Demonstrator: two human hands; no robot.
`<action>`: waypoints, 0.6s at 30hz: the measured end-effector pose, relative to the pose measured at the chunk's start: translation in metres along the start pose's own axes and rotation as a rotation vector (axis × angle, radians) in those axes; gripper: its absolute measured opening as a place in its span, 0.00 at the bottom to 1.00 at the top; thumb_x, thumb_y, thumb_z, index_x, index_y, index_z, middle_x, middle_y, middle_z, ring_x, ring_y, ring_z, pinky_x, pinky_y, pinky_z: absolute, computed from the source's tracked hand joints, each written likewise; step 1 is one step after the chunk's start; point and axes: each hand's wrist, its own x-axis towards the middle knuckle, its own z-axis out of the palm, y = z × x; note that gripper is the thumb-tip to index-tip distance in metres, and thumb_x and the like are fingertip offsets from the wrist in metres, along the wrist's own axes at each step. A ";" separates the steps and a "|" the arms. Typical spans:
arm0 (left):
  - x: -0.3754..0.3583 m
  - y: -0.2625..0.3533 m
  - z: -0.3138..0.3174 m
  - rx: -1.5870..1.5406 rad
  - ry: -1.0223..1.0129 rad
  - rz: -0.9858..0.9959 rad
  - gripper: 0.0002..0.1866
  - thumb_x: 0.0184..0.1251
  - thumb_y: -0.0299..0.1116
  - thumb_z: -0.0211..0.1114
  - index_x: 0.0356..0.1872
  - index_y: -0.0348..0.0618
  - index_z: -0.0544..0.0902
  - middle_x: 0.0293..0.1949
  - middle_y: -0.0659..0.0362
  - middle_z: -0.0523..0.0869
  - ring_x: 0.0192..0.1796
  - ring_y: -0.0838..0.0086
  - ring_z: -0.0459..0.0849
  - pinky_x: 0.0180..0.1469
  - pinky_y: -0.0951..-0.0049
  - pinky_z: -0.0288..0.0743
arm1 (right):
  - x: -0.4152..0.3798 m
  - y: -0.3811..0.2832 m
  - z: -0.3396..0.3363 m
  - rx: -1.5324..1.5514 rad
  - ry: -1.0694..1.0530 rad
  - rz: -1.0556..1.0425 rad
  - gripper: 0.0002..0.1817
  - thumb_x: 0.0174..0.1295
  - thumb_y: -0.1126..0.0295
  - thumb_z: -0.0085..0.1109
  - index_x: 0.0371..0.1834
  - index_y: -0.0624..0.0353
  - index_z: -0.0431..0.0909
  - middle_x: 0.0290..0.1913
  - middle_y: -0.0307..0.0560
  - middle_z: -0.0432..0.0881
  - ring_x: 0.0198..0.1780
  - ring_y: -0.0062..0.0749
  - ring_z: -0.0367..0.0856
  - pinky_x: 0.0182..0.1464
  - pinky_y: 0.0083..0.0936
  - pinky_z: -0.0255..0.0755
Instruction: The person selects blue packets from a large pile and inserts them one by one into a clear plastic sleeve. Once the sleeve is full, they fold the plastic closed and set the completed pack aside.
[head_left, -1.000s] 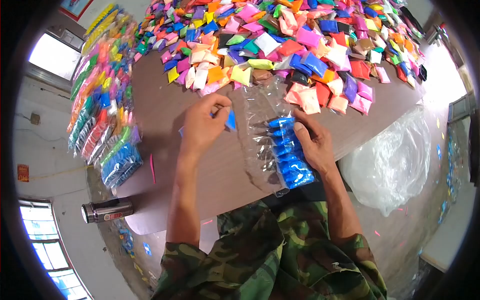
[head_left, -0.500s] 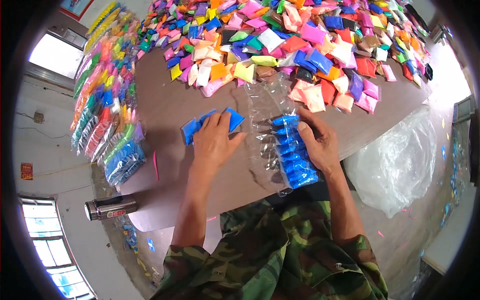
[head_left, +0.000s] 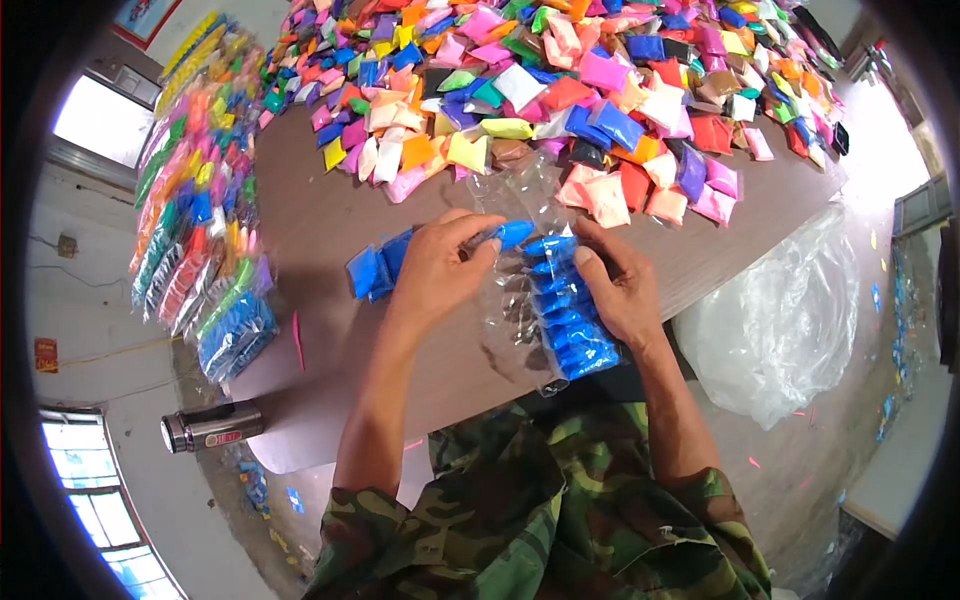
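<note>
My left hand point(head_left: 448, 262) pinches a small blue packet point(head_left: 514, 235) between thumb and fingers, at the upper left of a clear plastic bag point(head_left: 508, 320). Inside that bag, a row of blue packets point(head_left: 572, 310) is stacked along its right side. My right hand point(head_left: 622, 283) grips the bag's right edge near the top of the row, thumb on top and fingers partly hidden. Left of my left hand, a few loose blue packets point(head_left: 372, 272) lie on the table, partly covered by the hand.
A large heap of coloured packets point(head_left: 560, 90) covers the table's far side. Filled bags point(head_left: 200, 200) are piled at the left. A steel flask point(head_left: 212, 426) stands by the left edge, near a pink strip point(head_left: 298, 340). A big clear plastic sack point(head_left: 775, 315) is at the right.
My left hand has picked up one blue packet from the loose ones and carried it right, to the bag. My right hand still holds the bag; the view has shifted slightly.
</note>
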 end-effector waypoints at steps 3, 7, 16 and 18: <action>0.009 -0.007 0.011 0.243 0.122 0.226 0.17 0.68 0.25 0.71 0.58 0.41 0.91 0.45 0.53 0.93 0.42 0.67 0.86 0.43 0.67 0.79 | 0.001 -0.001 -0.002 -0.076 -0.023 -0.068 0.26 0.76 0.60 0.68 0.71 0.64 0.83 0.66 0.58 0.89 0.67 0.42 0.88 0.71 0.36 0.77; 0.019 0.000 0.020 0.131 0.055 0.244 0.18 0.67 0.25 0.70 0.57 0.41 0.91 0.45 0.50 0.94 0.43 0.60 0.88 0.45 0.62 0.81 | 0.002 -0.008 -0.004 -0.120 -0.066 -0.083 0.28 0.75 0.61 0.68 0.74 0.62 0.81 0.71 0.61 0.85 0.70 0.48 0.86 0.73 0.38 0.75; 0.032 -0.006 0.027 0.059 -0.131 0.149 0.18 0.70 0.24 0.68 0.59 0.39 0.91 0.47 0.45 0.93 0.46 0.53 0.93 0.51 0.57 0.84 | 0.013 -0.021 -0.012 -0.199 -0.188 -0.072 0.36 0.70 0.61 0.72 0.80 0.61 0.74 0.75 0.64 0.81 0.74 0.55 0.81 0.77 0.42 0.72; 0.033 -0.007 0.024 0.034 -0.147 0.158 0.17 0.70 0.25 0.68 0.59 0.39 0.90 0.47 0.44 0.93 0.48 0.52 0.93 0.52 0.56 0.84 | 0.015 -0.018 -0.011 -0.266 -0.202 -0.127 0.36 0.69 0.62 0.73 0.80 0.61 0.74 0.75 0.64 0.80 0.75 0.55 0.80 0.78 0.43 0.71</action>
